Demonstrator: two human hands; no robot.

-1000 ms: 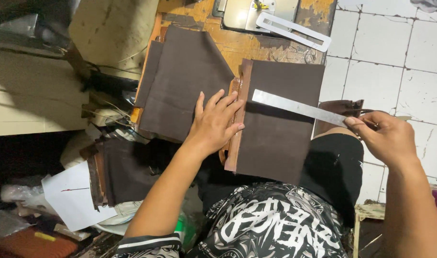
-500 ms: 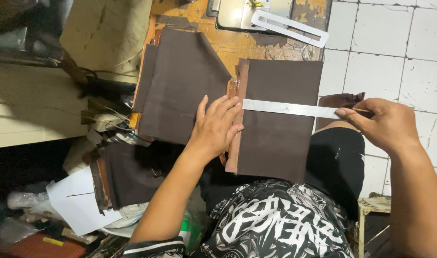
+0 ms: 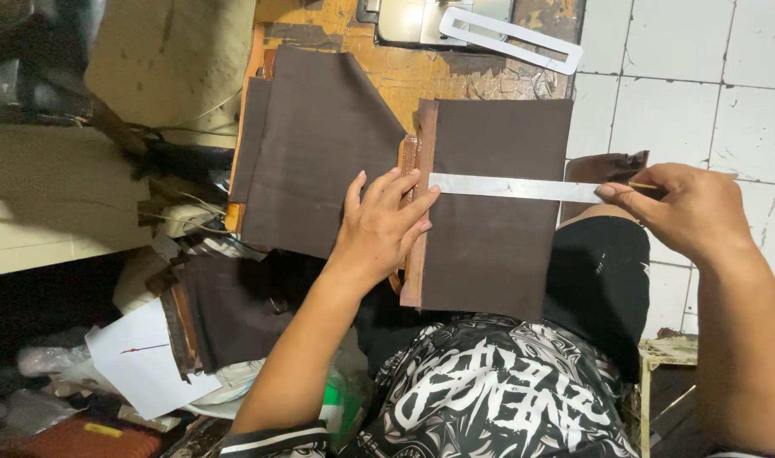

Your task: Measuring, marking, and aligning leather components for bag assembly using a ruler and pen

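With the left hand (image 3: pixel 386 222) pressing flat on one end of the metal ruler (image 3: pixel 513 187) and the right hand (image 3: pixel 691 210) pinching a thin marking tool (image 3: pixel 643 185) at the far end, the ruler could pivot on the brown piece (image 3: pixel 493 212), skewing the line.

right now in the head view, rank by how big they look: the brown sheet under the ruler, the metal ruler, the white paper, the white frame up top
1. brown sheet
2. white paper, partly covered
3. metal ruler and white frame: look alike, unranked
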